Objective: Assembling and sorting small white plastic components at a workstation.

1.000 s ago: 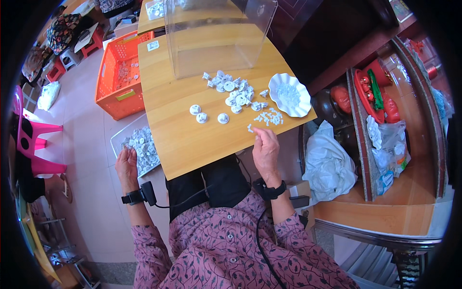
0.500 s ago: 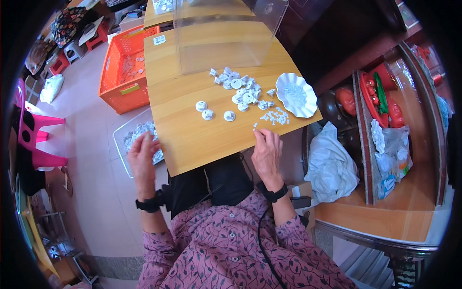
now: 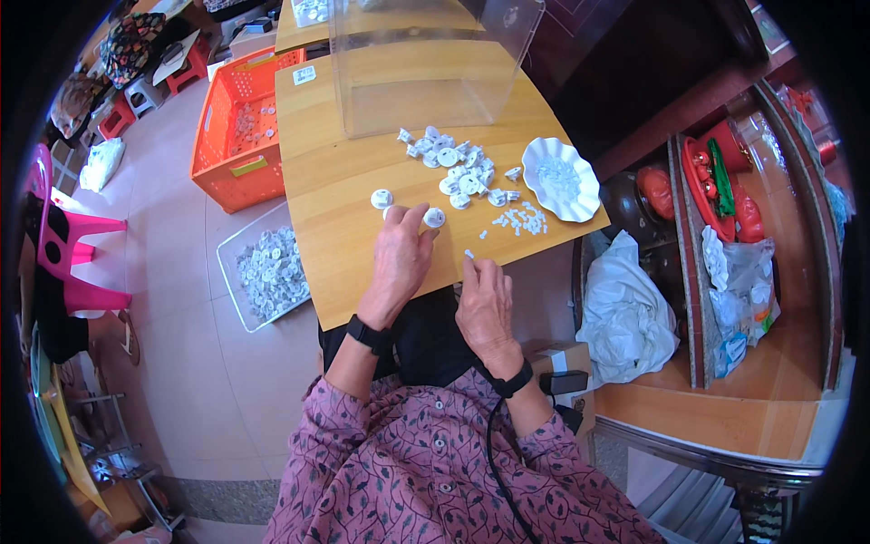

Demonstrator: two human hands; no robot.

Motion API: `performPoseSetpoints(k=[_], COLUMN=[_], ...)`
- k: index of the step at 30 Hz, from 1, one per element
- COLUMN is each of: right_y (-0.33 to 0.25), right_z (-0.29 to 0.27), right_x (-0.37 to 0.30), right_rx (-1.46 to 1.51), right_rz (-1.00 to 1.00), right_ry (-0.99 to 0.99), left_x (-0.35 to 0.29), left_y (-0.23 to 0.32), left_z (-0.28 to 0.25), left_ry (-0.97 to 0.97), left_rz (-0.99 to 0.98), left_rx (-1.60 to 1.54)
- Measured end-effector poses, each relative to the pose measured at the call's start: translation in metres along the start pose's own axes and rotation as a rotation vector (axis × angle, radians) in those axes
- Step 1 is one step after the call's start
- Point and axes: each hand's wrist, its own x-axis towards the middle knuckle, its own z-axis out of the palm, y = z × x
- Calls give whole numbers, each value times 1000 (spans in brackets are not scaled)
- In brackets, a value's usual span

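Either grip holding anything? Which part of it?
Can't tell for sure. Left grip is at the left side of a round part; right grip is at the near end of a tiny piece. Neither is clearly pinched.

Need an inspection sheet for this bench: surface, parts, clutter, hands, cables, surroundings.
Surface: wooden table, clear box at its far end.
Parts: heap of white parts, a few apart to its left; small pieces loose beside a wavy dish of clear bits.
Clutter: label on the table's far left corner.
Hands: left hand, thumb and forefinger parted at a white part, contact unclear; right hand, fingertips at a small piece, grip unclear.
Cables: black cable over the shirt.
Surroundings: left, orange crate, filled tray, pink stool; right, white bag, shelf.
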Motion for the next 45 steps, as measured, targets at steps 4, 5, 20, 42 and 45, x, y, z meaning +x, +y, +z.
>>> performPoseSetpoints(k=[4,5,20,42,45], right_y=[2,5,-5,-11,-17], right_z=[4,5,3,4,-3], right_x=[0,0,7,-2,1], right_rx=[4,9,-58,206,357], right_rz=[3,7,36,26,108], right_ry=[0,16,-73,123,108], left_x=[8,9,6,-46,-55], left_y=[2,4,2,0,4], left_z=[7,8,11,-26,-33], left_ry=[-33,-60,-124,-167,-164], left_rz=[53,52,52,-507,-571], left_rx=[61,48,172,-1164,-1364])
